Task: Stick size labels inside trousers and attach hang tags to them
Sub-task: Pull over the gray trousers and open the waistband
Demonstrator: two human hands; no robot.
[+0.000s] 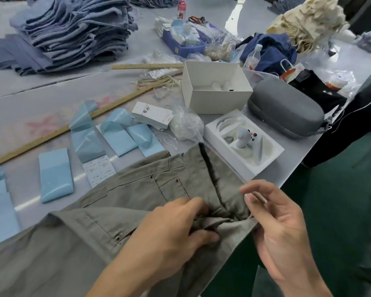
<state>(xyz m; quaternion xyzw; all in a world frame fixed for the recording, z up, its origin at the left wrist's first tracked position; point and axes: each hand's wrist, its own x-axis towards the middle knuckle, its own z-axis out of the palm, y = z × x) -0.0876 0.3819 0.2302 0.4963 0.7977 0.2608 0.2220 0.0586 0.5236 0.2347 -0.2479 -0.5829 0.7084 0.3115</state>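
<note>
Olive-grey trousers (137,189) lie across the table's near edge, waistband toward the right. My left hand (171,230) grips a fold of the waistband cloth between thumb and fingers. My right hand (281,228) hovers just right of it, palm toward me, thumb against the waistband edge, fingers loosely bent; no label or tag shows in it. A stack of white hang tags (152,114) sits further back. Blue label backing sheets (56,174) and a white size label sheet (99,170) lie left of the trousers. Loose tag strings (167,140) lie by the tags.
A long wooden ruler (73,127) crosses the table. Behind stand an open white box (216,86), a tray with a controller (244,144), a grey case (287,108), a clear bag (186,123), a stack of blue trousers (73,33) and a blue bin (184,39).
</note>
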